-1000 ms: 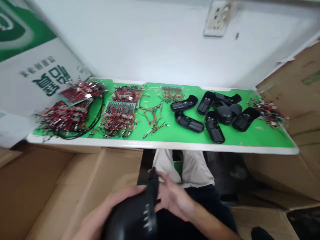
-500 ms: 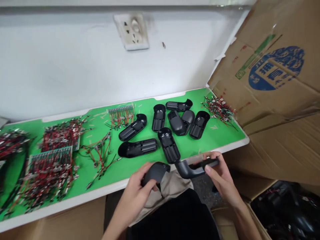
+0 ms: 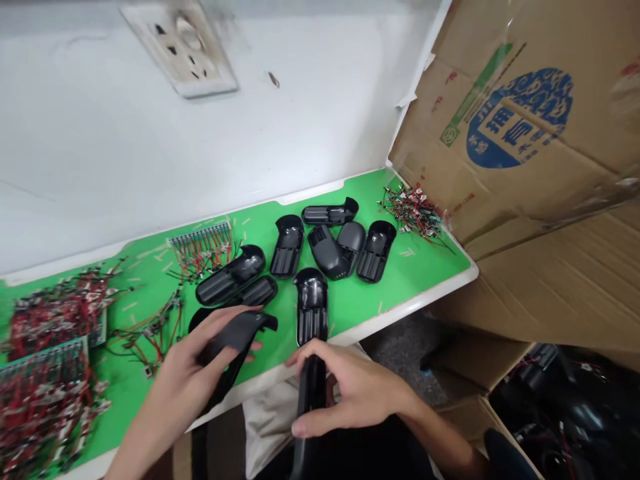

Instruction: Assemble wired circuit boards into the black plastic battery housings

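My left hand [image 3: 183, 373] is over the front of the green mat, shut on a curved black plastic housing [image 3: 237, 333] whose lower end passes behind my fingers. My right hand [image 3: 353, 393] grips a long black plastic housing [image 3: 311, 393] upright just below the mat's front edge. Right above those fingers, a black housing half [image 3: 311, 308] lies on the mat, open side up, with ribbed compartments. Several more black housing pieces lie beyond it, such as one [image 3: 327, 250] at the centre of the group.
The green mat [image 3: 425, 267] has a white edge. Red wire harnesses [image 3: 50, 317] are heaped at the left, with a small harness pile [image 3: 413, 210] at the right. A cardboard flap [image 3: 515, 120] rises at the right above a box of black parts [image 3: 565, 413]. A wall socket [image 3: 180, 50] sits above.
The view has swung, shifting the mat leftward. My left hand has moved left over the mat with a black housing. My right hand now holds its housing upright below the edge.
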The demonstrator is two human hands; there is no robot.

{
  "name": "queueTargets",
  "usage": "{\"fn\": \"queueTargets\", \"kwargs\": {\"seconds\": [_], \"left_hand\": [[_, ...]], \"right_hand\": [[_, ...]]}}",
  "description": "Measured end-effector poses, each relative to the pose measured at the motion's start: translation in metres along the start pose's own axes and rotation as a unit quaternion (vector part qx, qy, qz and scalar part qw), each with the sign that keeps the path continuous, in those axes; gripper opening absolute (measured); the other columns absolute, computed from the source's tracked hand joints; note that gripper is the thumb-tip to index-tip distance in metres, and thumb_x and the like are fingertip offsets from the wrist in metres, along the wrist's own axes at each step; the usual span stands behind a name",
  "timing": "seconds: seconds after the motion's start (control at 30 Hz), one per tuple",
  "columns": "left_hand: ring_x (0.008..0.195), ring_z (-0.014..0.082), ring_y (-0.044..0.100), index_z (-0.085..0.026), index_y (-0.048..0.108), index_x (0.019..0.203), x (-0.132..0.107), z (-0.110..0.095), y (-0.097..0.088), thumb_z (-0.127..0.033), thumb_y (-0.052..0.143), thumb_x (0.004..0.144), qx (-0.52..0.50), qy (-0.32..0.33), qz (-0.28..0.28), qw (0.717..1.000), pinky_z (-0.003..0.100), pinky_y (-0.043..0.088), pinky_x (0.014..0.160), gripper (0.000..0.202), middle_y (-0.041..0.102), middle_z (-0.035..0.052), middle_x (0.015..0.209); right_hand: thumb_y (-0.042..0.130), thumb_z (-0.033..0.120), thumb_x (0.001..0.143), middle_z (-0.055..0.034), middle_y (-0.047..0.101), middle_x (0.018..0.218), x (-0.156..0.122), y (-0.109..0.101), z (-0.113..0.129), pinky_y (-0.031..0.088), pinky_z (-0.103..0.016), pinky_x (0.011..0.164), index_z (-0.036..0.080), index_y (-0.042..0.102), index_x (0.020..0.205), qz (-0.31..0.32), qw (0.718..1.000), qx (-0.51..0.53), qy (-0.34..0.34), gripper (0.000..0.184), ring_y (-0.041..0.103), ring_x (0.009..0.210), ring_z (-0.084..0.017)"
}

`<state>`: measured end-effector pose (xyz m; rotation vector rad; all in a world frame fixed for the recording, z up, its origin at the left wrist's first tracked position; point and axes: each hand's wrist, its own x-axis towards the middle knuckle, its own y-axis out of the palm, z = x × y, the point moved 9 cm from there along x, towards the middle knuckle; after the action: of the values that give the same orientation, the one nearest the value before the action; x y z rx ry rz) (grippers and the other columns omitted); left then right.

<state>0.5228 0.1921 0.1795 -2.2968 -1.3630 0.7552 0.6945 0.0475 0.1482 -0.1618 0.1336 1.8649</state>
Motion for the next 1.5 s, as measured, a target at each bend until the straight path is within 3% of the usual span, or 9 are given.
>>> {"fn": "queueTargets", "kwargs": {"seconds": [0.13, 0.3, 0.5, 0.67, 0.87, 0.97, 1.07, 1.33, 1.5], "left_hand": [[0.132, 0.0328, 0.058, -0.029, 0.079, 0.104, -0.025, 0.022, -0.041, -0.068, 0.071, 0.075, 0.008, -0.019, -0.172, 0.985, 0.048, 0.044, 0.119, 0.049, 0.067, 0.0036, 0.136], [0.126, 0.0311, 0.061, -0.021, 0.075, 0.114, 0.0, 0.044, -0.027, -0.065, 0.066, 0.081, -0.059, -0.013, -0.222, 0.973, 0.048, 0.042, 0.119, 0.056, 0.071, 0.0091, 0.128], [0.12, 0.0268, 0.062, -0.021, 0.076, 0.107, 0.053, -0.004, 0.01, -0.044, 0.062, 0.087, -0.041, 0.101, -0.198, 0.974, 0.042, 0.055, 0.101, 0.034, 0.068, 0.0107, 0.124], [0.12, 0.0248, 0.062, -0.024, 0.066, 0.133, 0.071, -0.03, 0.037, -0.033, 0.064, 0.088, -0.06, 0.111, -0.119, 0.985, 0.035, 0.061, 0.084, 0.045, 0.056, 0.0134, 0.14], [0.113, 0.0194, 0.065, -0.026, 0.065, 0.13, 0.005, -0.028, -0.013, -0.042, 0.062, 0.095, 0.026, 0.159, -0.213, 0.964, 0.034, 0.056, 0.095, 0.039, 0.055, 0.0084, 0.146], [0.101, 0.0195, 0.066, -0.021, 0.07, 0.11, -0.046, 0.007, -0.062, -0.041, 0.057, 0.097, 0.1, 0.096, -0.313, 0.94, 0.031, 0.052, 0.084, 0.027, 0.071, 0.0061, 0.11], [0.089, 0.0198, 0.064, -0.021, 0.071, 0.099, -0.076, 0.043, -0.082, -0.044, 0.062, 0.094, 0.192, 0.028, -0.304, 0.933, 0.032, 0.049, 0.083, 0.024, 0.072, 0.0033, 0.094], [0.103, 0.0278, 0.058, -0.023, 0.071, 0.105, -0.08, 0.056, -0.045, -0.036, 0.06, 0.096, 0.342, 0.075, -0.244, 0.904, 0.041, 0.049, 0.091, 0.019, 0.068, 0.0088, 0.107], [0.1, 0.0247, 0.06, -0.022, 0.071, 0.092, -0.079, 0.052, -0.046, -0.031, 0.056, 0.099, 0.286, 0.105, -0.241, 0.922, 0.041, 0.05, 0.092, 0.019, 0.069, 0.0075, 0.101]], "right_hand": [[0.083, 0.04, 0.084, -0.0042, 0.05, 0.142, 0.026, -0.006, 0.011, 0.048, -0.029, 0.086, 0.026, 0.053, 0.118, -0.056, 0.997, -0.021, -0.055, 0.047, 0.058, 0.106, -0.019], [0.08, 0.038, 0.086, -0.0049, 0.049, 0.141, 0.057, -0.03, 0.01, 0.046, -0.033, 0.097, 0.025, 0.052, 0.115, -0.055, 0.996, -0.014, -0.072, 0.042, 0.055, 0.113, -0.021], [0.077, 0.044, 0.087, -0.0062, 0.051, 0.139, 0.081, -0.085, -0.003, 0.049, -0.037, 0.102, 0.026, 0.044, 0.111, -0.136, 0.987, 0.024, -0.085, 0.044, 0.056, 0.119, -0.021], [0.081, 0.044, 0.085, -0.0075, 0.054, 0.135, 0.067, -0.104, -0.003, 0.053, -0.04, 0.1, 0.026, 0.042, 0.102, -0.183, 0.974, 0.054, -0.12, 0.046, 0.063, 0.113, -0.021], [0.082, 0.04, 0.086, -0.0099, 0.054, 0.146, 0.021, -0.078, -0.011, 0.05, -0.044, 0.107, 0.026, 0.05, 0.103, -0.196, 0.974, -0.021, -0.11, 0.039, 0.058, 0.132, -0.028], [0.08, 0.044, 0.088, -0.0082, 0.059, 0.142, 0.008, -0.065, -0.018, 0.048, -0.046, 0.108, 0.028, 0.057, 0.115, -0.203, 0.968, -0.123, -0.083, 0.039, 0.059, 0.129, -0.03], [0.075, 0.048, 0.091, -0.0069, 0.063, 0.134, 0.008, -0.054, -0.02, 0.05, -0.045, 0.102, 0.031, 0.057, 0.129, -0.21, 0.956, -0.19, -0.076, 0.045, 0.062, 0.12, -0.029], [0.067, 0.051, 0.097, -0.0104, 0.057, 0.136, 0.022, -0.032, -0.007, 0.045, -0.05, 0.107, 0.029, 0.055, 0.135, -0.226, 0.921, -0.293, -0.124, 0.046, 0.055, 0.127, -0.032], [0.068, 0.052, 0.096, -0.01, 0.061, 0.124, 0.018, -0.034, -0.007, 0.047, -0.049, 0.103, 0.027, 0.055, 0.131, -0.288, 0.904, -0.291, -0.126, 0.045, 0.058, 0.118, -0.031]]}}
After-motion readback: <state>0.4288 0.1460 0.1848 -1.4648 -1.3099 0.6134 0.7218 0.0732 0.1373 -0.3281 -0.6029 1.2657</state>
